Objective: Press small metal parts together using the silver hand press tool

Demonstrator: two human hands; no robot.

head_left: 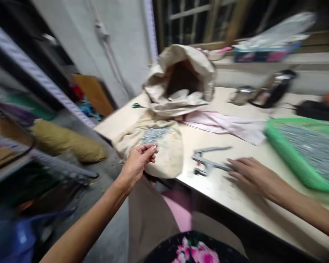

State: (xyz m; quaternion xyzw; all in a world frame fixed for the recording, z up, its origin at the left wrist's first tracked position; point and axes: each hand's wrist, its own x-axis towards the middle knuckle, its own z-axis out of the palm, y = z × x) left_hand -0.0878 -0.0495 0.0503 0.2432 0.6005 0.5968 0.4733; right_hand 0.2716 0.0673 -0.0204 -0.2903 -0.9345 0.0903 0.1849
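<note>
My left hand (139,160) hovers at the near edge of a cream cloth sack (164,153) that lies open with a heap of small grey metal pieces (155,134) in it. Its fingers are pinched together; what they hold is too small and blurred to name. My right hand (250,171) lies flat on the pale table (235,193), fingers stretched out, its fingertips touching the handle of a grey metal hand tool (208,162). The whole picture is smeared by motion.
A second, taller cream sack (181,76) stands open behind the first. A pink cloth (224,124) lies mid-table. A green tray (290,153) of grey metal pieces sits at right. Kettle (274,87), metal cup (242,95) and black device (315,109) stand at the back. Shelving (30,120) fills the left.
</note>
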